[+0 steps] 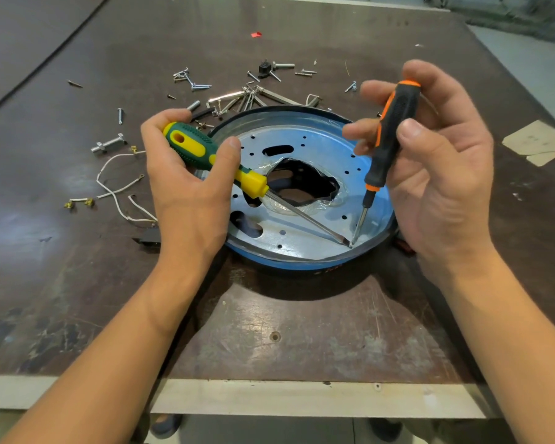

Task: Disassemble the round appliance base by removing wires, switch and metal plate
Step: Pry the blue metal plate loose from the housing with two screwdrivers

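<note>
The round appliance base [305, 267] sits mid-table, its blue rim around a silvery metal plate [321, 139] with holes and a torn central opening. My left hand [186, 187] grips a green-and-yellow screwdriver [205, 155]; its long shaft crosses the plate to the near right edge. My right hand [436, 174] holds a black-and-orange screwdriver [388, 136] nearly upright. Both tips meet at the same spot on the plate's near right rim. White wires [116, 184] with brass terminals lie loose to the left, beside a black switch [148, 237].
Several screws, bolts and metal rods [247, 94] are scattered behind the base. A silver bolt piece [108, 145] lies at the left. Paper scraps [535, 141] rest at the right. The table's pale front edge [302, 398] runs below my arms.
</note>
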